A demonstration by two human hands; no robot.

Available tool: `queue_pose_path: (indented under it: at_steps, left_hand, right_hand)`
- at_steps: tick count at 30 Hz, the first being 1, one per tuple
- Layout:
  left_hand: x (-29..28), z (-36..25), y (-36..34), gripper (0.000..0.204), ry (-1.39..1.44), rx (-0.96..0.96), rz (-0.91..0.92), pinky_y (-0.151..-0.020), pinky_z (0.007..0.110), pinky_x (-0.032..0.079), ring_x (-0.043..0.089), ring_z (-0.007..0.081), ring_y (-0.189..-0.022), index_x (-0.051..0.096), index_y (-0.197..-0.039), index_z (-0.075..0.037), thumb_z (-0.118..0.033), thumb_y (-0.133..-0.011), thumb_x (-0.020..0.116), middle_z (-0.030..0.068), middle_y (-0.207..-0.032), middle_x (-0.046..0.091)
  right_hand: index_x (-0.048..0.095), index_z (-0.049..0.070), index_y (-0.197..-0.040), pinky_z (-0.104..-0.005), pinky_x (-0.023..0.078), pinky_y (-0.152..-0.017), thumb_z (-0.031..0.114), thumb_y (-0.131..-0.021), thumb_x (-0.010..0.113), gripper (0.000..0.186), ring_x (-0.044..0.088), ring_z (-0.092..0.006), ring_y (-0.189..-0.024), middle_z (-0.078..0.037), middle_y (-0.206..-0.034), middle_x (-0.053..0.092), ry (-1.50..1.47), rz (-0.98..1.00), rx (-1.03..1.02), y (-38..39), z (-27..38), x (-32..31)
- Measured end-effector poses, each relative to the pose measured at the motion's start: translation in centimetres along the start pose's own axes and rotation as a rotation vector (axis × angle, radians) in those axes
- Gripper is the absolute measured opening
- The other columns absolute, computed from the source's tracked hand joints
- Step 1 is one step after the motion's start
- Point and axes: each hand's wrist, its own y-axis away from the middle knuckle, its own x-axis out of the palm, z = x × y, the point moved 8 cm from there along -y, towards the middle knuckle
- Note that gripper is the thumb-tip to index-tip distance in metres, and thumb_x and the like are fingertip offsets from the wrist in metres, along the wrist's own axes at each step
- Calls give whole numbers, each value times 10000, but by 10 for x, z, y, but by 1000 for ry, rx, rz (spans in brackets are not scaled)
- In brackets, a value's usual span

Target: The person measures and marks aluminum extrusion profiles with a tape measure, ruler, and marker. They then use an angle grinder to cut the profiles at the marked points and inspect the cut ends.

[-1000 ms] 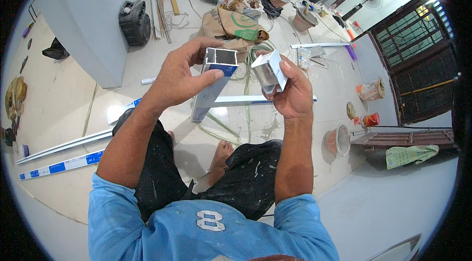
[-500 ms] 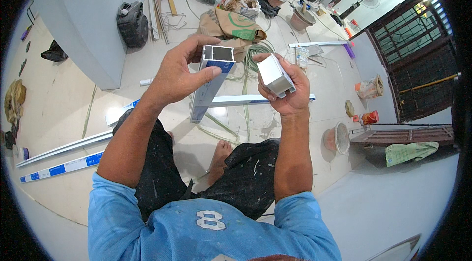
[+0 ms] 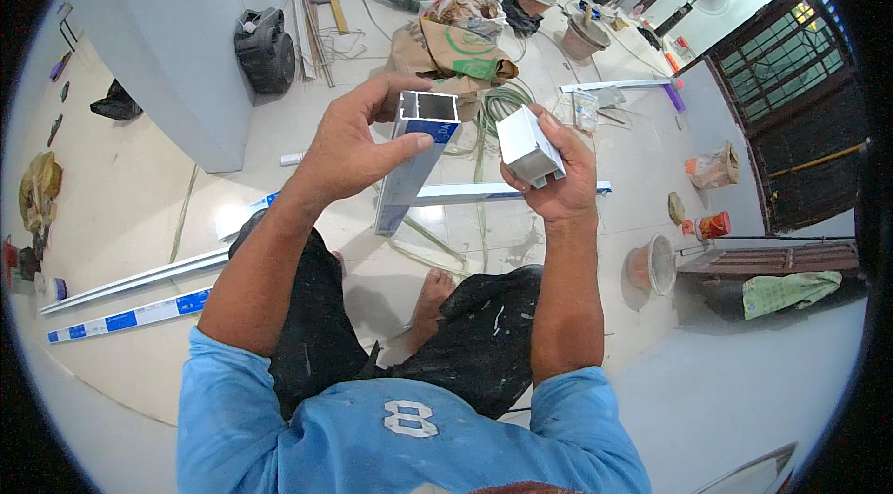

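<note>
My left hand [image 3: 367, 140] grips the upper end of a long hollow metal profile [image 3: 404, 182], white with blue printed film, standing upright before me. Its rectangular open end faces up, the thumb on the near side and the fingers behind. In my right hand [image 3: 563, 173] is a short white profile offcut [image 3: 529, 147], tilted, with a channelled edge along its lower side. The two pieces are apart, at about the same height. Behind the upright profile, another white profile [image 3: 512, 191] lies across the floor.
More long profiles [image 3: 130, 318] lie on the floor at left. A black tool case [image 3: 265, 52] stands by the wall corner. Ahead are a brown paper sack [image 3: 446, 52], a coiled green hose [image 3: 502, 108] and several buckets. A pail [image 3: 651, 269] lies tipped at right.
The whole view has shifted slightly, so everything sits a little further right in the picture. Both hands keep their hold on the same pieces.
</note>
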Motion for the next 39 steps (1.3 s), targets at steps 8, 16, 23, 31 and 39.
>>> queue_pose_path:
  at_steps: [8, 16, 23, 31, 39]
  left_hand:
    - [0, -3, 1, 500, 22, -17, 61, -1033, 373, 573, 727, 172, -1106, 741, -1366, -46, -187, -909, 887, 85, -1190, 794]
    - [17, -16, 11, 515, 33, -3, 296, -1104, 389, 547, 715, 167, -1181, 739, -1355, -24, -181, -902, 927, 70, -1239, 775]
    - [29, -22, 15, 522, 39, -30, 333, -1114, 394, 543, 720, 176, -1189, 752, -1355, -30, -182, -890, 934, 82, -1254, 780]
    - [35, -27, 17, 496, 27, 12, 310, -1102, 395, 554, 735, 190, -1187, 762, -1328, -37, -174, -883, 934, 93, -1238, 788]
    - [40, -35, 21, 497, -41, 67, 294, -1062, 378, 571, 752, 191, -1161, 769, -1307, -41, -149, -857, 949, 101, -1223, 804]
  right_hand:
    - [617, 20, -1435, -354, 517, -525, 327, -1126, 623, 436, 712, -206, -752, -103, -1058, 752, 27, 82, -4, -1, 1, 2]
    - [663, -8, -1364, -322, 632, -784, 312, -1082, 687, 428, 768, -157, -951, -90, -1124, 765, 55, 169, -15, 5, 10, 15]
    - [683, -25, -1304, -301, 617, -861, 321, -1028, 712, 443, 769, -166, -989, -111, -1124, 767, 160, 200, -32, 7, 15, 22]
    - [695, -24, -1275, -284, 601, -804, 311, -1001, 747, 436, 752, -143, -950, -101, -1104, 763, 247, 111, -52, 10, 17, 24]
    - [698, -13, -1264, -273, 588, -814, 328, -998, 759, 436, 724, -123, -938, -80, -1093, 752, 341, 148, -56, 14, 19, 29]
